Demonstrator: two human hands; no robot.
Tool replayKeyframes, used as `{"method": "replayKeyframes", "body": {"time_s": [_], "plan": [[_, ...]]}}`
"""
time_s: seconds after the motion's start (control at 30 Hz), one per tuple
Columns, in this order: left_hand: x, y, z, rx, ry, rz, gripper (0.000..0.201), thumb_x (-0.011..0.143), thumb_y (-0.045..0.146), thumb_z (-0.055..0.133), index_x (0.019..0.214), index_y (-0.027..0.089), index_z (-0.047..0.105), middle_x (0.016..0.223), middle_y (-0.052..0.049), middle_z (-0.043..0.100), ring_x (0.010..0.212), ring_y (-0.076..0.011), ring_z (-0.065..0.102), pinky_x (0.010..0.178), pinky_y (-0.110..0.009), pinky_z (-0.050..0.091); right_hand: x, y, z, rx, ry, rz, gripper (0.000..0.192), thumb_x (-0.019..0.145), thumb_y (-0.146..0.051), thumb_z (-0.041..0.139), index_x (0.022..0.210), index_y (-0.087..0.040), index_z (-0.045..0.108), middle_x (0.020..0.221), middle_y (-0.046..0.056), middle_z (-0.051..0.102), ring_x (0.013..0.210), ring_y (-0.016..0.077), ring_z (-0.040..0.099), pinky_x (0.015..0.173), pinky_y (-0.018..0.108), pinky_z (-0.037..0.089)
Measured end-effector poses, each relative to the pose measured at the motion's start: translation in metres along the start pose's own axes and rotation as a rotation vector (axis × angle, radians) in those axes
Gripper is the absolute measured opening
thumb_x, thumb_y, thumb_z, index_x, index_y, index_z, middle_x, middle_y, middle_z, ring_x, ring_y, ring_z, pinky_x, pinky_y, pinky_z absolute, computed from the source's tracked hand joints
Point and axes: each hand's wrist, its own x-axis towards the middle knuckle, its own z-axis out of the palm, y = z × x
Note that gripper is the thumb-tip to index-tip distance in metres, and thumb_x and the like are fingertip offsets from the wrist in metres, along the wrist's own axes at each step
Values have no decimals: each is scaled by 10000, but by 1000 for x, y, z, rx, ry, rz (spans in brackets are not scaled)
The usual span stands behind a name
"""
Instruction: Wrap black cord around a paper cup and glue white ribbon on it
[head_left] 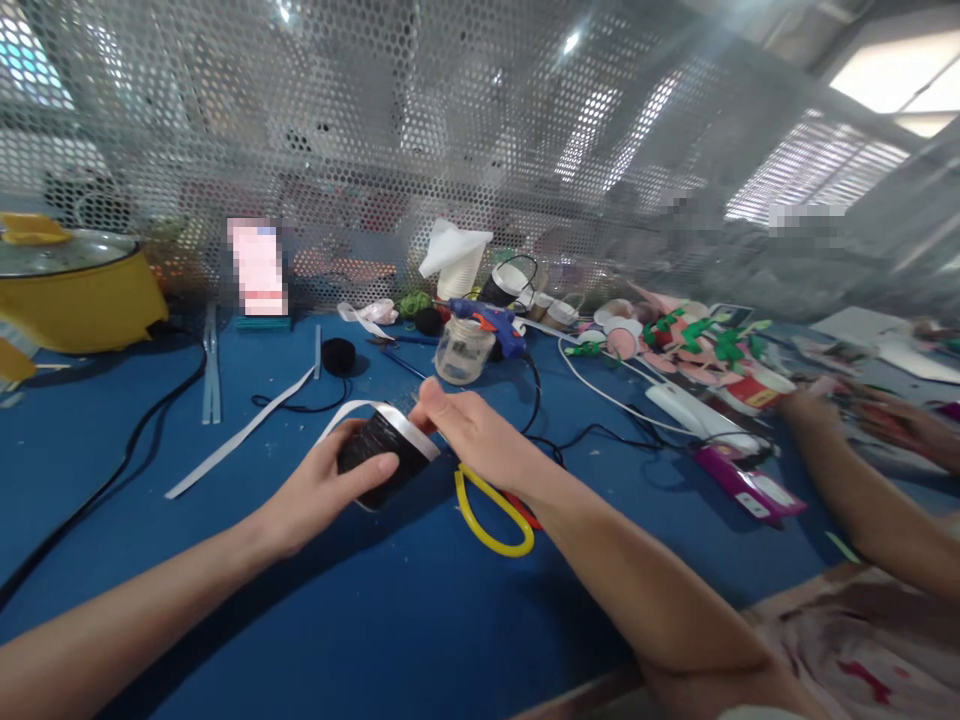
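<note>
My left hand (319,490) is wrapped around a black cup (379,450), tilted, that looks wound with cord. A white ribbon (409,428) runs around the cup's rim, and its loose tail (240,445) trails left across the table. At the cup's open end is my right hand (465,425), fingers closed and pinched by the rim; what they hold is hidden. Below that hand lies a bent yellow tube (487,535), with a red piece partly behind it. A clear jar (463,350) and a blue glue gun (491,322) stand just beyond.
A ball of black cord (338,356) lies behind the ribbon tail. A yellow pot (82,300) stands at the left, near a propped phone (259,270). Cables cross toward a white power strip (701,415) and a purple packet (750,487). A co-worker's hands (900,415) are at the right.
</note>
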Motion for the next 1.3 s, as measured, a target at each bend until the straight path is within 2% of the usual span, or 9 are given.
{"method": "replayKeyframes", "body": {"time_s": [0.13,0.33,0.53,0.67,0.8,0.87,1.03,1.17,1.3], "plan": [[1,0,-1,-224,-78,-45,518,664,460,620,1033,125,480,884,-80,568,702,-174,551,607,-304,470,-1,0,-1,-23,52,-54,423,842,-486,356,565,-175,428,542,-39,385,521,87,360,504,235,294],[1,-2,-4,-155,-128,-60,475,646,437,655,974,125,512,770,-40,566,653,-159,555,610,-312,474,1,6,13,-179,222,-156,315,815,-392,468,588,-173,470,607,-18,451,584,102,429,584,248,343],[0,0,-5,-320,-248,-127,434,704,460,590,985,139,518,786,-50,578,632,-150,571,590,-292,454,-2,0,-3,22,47,-99,556,880,-508,176,586,-173,509,592,8,509,608,117,483,603,253,372],[-1,-2,-4,-330,-263,-123,406,729,477,553,948,137,518,843,-75,589,652,-157,578,621,-312,453,-2,1,2,-108,128,-157,375,837,-472,394,621,-179,485,628,-5,502,614,113,462,597,247,363],[-2,-3,-3,-185,-165,-70,462,662,431,646,990,150,480,805,-35,561,686,-157,562,642,-301,438,0,5,12,-203,219,-171,320,824,-395,458,589,-179,444,610,-18,453,595,105,428,589,248,346],[-2,-2,-3,-152,-137,-66,475,650,407,664,996,147,469,770,-19,546,664,-147,551,621,-286,429,0,4,11,-154,173,-135,357,834,-435,422,586,-178,444,587,-21,439,578,104,417,570,247,340],[-3,1,-4,-292,-223,-110,468,687,429,622,1032,155,464,787,-31,555,642,-147,563,605,-288,433,-2,0,0,35,22,-86,529,887,-489,168,603,-171,481,617,12,503,624,117,482,616,254,374],[-3,1,-4,-339,-257,-125,418,708,455,590,968,140,500,827,-64,579,659,-156,574,613,-296,439,-3,0,2,-95,128,-133,339,830,-437,430,619,-175,468,630,-11,478,619,109,450,607,243,362],[-2,0,-4,-294,-251,-144,409,678,451,624,910,129,526,754,-40,575,661,-158,567,612,-290,437,-3,3,8,-120,207,-156,303,820,-400,469,616,-176,466,645,-13,477,603,102,440,593,239,356]]}}
